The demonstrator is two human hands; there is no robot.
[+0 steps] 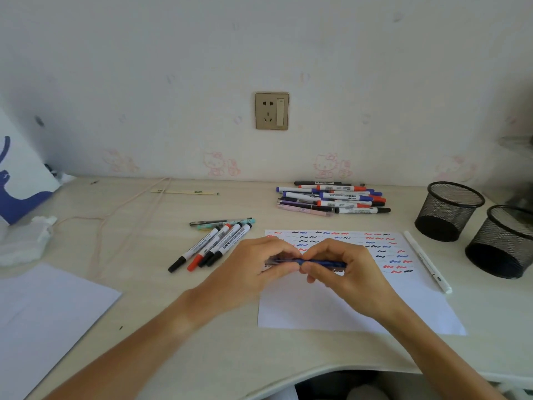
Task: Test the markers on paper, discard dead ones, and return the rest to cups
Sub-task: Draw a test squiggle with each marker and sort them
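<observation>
Head view, centre of frame: left hand point(261, 262) and right hand point(339, 265) meeting above the test paper point(354, 307), fingers of both curled and pinching one blue pen point(323, 262) held roughly level between them; whether cap and barrel are joined or parted, not discernible. Test paper lying flat on the table point(219, 350), upper half covered with rows of short red, blue and black squiggles. Left of the hands: small group of markers point(212, 246) with black and red caps, lying side by side on the table, two slimmer pens just above them. Upper right of centre, near the wall: larger pile of markers point(334, 199), mixed blue, red and black caps. Right edge of the paper: single white marker point(427, 261) lying diagonally just beside it. Far right: two black mesh cups point(450, 210), upright, close together. Lower left: second blank sheet point(43, 319). Upper centre on the wall: socket plate point(271, 111).
</observation>
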